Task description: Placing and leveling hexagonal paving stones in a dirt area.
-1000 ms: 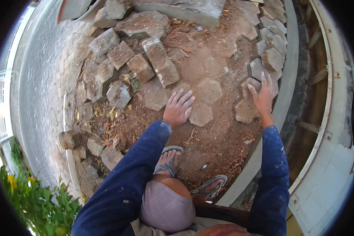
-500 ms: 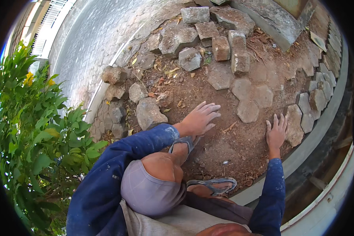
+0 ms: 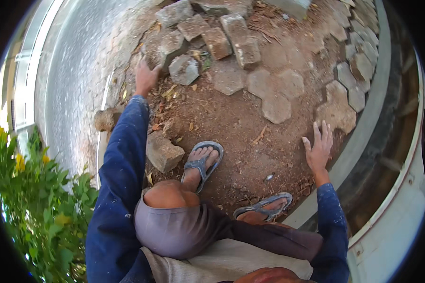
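A dirt bed (image 3: 231,127) is filling the centre of the frame, with hexagonal pavers (image 3: 276,89) lying fitted together at upper right and loose stones (image 3: 208,28) piling along the top. The left hand (image 3: 145,78) is reaching to the upper left, fingers gripping the edge of a grey stone (image 3: 152,47) beside the pavement. The right hand (image 3: 318,148) is lying flat on the dirt at right, fingers spread apart, holding nothing, just below a paver (image 3: 336,115). A loose block (image 3: 163,152) is sitting beside the sandalled foot (image 3: 202,162).
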A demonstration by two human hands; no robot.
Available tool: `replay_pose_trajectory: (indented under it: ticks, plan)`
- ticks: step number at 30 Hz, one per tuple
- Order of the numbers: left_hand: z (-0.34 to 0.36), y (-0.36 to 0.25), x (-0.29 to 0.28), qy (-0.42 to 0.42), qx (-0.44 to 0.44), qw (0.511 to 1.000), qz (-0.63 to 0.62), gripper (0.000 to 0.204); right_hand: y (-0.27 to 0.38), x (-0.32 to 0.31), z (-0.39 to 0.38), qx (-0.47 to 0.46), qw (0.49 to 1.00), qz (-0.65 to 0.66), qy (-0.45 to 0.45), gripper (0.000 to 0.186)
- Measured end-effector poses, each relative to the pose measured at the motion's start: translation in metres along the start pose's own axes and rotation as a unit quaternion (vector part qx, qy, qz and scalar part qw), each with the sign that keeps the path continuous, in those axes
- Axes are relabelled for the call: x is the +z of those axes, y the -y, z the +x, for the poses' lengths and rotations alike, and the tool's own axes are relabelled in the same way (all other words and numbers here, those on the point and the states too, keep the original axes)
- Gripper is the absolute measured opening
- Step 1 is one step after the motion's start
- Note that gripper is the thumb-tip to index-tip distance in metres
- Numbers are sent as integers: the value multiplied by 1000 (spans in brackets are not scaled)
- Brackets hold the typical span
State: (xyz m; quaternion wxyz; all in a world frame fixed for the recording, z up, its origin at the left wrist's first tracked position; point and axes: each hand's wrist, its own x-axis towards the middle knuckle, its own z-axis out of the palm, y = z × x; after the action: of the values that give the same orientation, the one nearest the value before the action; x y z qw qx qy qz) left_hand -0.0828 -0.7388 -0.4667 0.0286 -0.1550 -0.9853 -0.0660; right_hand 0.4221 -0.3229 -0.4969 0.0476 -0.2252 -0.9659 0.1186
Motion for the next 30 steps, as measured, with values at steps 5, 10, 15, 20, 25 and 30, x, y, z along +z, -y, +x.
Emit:
replay_pose_trajectory:
  ticks: [5, 10, 15, 20, 25, 30]
  plan:
    - [67, 75, 20, 128, -36, 991, -19, 81, 63, 1, -87, 88, 978, 111, 152, 68]
    - [36, 21, -1, 161, -18, 987, -5, 81, 119, -5, -137, 33, 940, 239, 240, 70]
    - [57, 36, -25, 228, 66, 969, 63, 90, 133, -4, -122, 38, 955, 232, 179, 66]
    - [57, 29, -26, 222, 83, 970, 61, 99, 156, -9, -123, 160, 962, 191, 116, 52]
    - [44, 22, -19, 173, 67, 971, 153, 103, 188, -24, -150, 212, 932, 244, 162, 37]
    - [43, -1, -36, 167, 54, 979, 100, 92, 192, -55, -169, 225, 880, 330, 257, 33]
